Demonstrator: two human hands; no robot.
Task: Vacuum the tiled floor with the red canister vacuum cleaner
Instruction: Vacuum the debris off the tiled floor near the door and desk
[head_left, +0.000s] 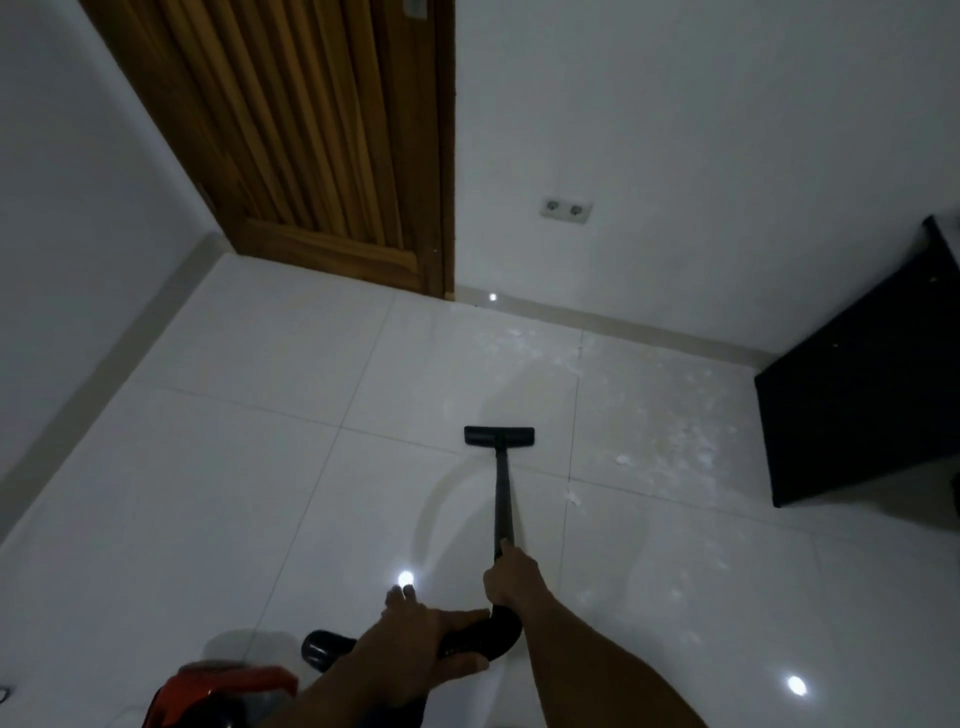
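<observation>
The black floor nozzle (498, 435) lies flat on the white tiled floor (260, 467) near the middle of the view. A black wand (503, 499) runs from it back to me. My right hand (511, 577) is closed round the lower end of the wand. My left hand (431, 631) grips the curved black hose handle (501, 631) just behind it. The red canister vacuum (218, 693) sits at the bottom left, partly cut off and blurred. White crumbs and dust (670, 431) are scattered on the tiles right of the nozzle.
A wooden door (311, 145) stands at the far left corner. A double wall socket (566, 209) is low on the white back wall. A black cabinet (862, 384) stands against the wall on the right. Ceiling lights reflect in the glossy tiles.
</observation>
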